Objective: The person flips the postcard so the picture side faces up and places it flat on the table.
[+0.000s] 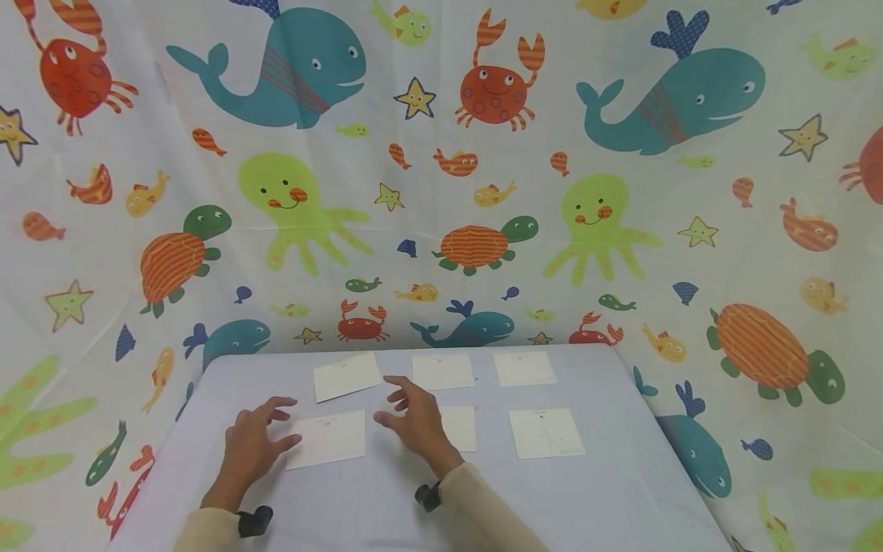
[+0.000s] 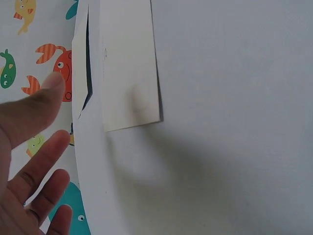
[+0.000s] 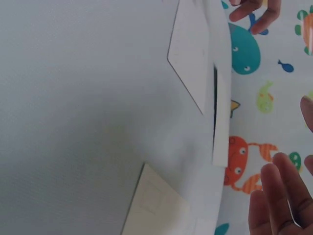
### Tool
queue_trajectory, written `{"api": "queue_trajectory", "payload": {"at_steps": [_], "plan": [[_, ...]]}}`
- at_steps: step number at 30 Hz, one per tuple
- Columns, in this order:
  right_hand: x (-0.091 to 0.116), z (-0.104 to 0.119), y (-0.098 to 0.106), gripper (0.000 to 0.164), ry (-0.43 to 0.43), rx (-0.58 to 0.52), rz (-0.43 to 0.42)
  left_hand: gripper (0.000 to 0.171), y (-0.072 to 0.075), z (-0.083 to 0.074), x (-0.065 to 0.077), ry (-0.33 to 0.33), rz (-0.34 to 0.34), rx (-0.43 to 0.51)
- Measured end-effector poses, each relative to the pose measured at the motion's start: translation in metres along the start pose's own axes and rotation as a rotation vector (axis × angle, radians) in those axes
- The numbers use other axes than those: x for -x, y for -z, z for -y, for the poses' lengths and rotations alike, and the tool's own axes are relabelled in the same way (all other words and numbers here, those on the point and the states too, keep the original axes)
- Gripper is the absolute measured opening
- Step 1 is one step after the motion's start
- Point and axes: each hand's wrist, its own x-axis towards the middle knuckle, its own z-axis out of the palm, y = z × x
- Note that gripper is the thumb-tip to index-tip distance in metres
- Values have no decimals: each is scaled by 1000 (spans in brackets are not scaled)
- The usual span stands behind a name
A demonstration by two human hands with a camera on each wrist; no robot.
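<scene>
My left hand (image 1: 250, 445) hovers at the left edge of the front-left white card (image 1: 327, 441), its fingers loosely bent and apart. In the left wrist view that hand (image 2: 41, 161) holds nothing, and the card (image 2: 132, 63) lies beside it. My right hand (image 1: 417, 422) hangs above the table, partly covering the front-middle card (image 1: 461, 429). Its fingers are spread and grip nothing; in the right wrist view the fingers (image 3: 276, 193) are clear of the cards. Behind both hands, the back-left card (image 1: 347, 376) lies slightly turned.
The back-middle card (image 1: 443, 371), back-right card (image 1: 525, 369) and front-right card (image 1: 546, 433) lie flat on the white-covered table (image 1: 621, 506). Small faint marks show on some cards. A curtain (image 1: 414, 253) printed with sea animals hangs behind the table's back edge.
</scene>
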Motion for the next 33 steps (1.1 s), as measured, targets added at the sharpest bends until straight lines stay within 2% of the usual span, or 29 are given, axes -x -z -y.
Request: {"api": "queue_trajectory", "payload": {"at_steps": [7,16,25,33], "plan": [[-2,-2,-10,63,-2,-2,-1,66,-2,11,-1,23,36,10],[-3,-5,-21,65,-66,-17,29,70,-2,15,-5,67,102,29],[-4,-9,-30,65,-101,2,39,70,-8,22,-3,77,105,19],[-4,-11,-38,67,-126,42,61,69,-12,22,-3,102,109,36]]}}
